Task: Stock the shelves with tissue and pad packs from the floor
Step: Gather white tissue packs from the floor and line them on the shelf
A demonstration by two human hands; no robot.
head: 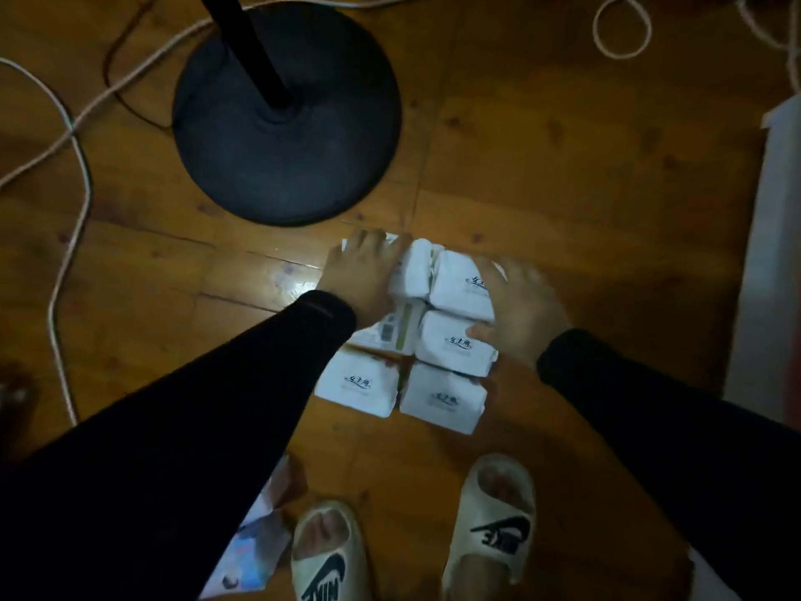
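Several white tissue packs (pixel 450 344) lie in a tight two-column cluster on the wooden floor in front of my feet. My left hand (pixel 359 275) lies flat over the far-left packs, fingers spread across their top. My right hand (pixel 520 310) presses against the right side of the cluster, thumb on the middle right pack (pixel 455 342). Both hands touch the packs; neither has a pack lifted. A colourful pack (pixel 255 553) lies by my left foot, partly hidden under my left sleeve.
A black round stand base (pixel 286 123) with a pole sits just beyond the packs. White cables (pixel 65 136) run over the floor at the left and top. A white shelf edge (pixel 771 262) stands at the right. My feet in cream slippers (pixel 494 527) are near the bottom.
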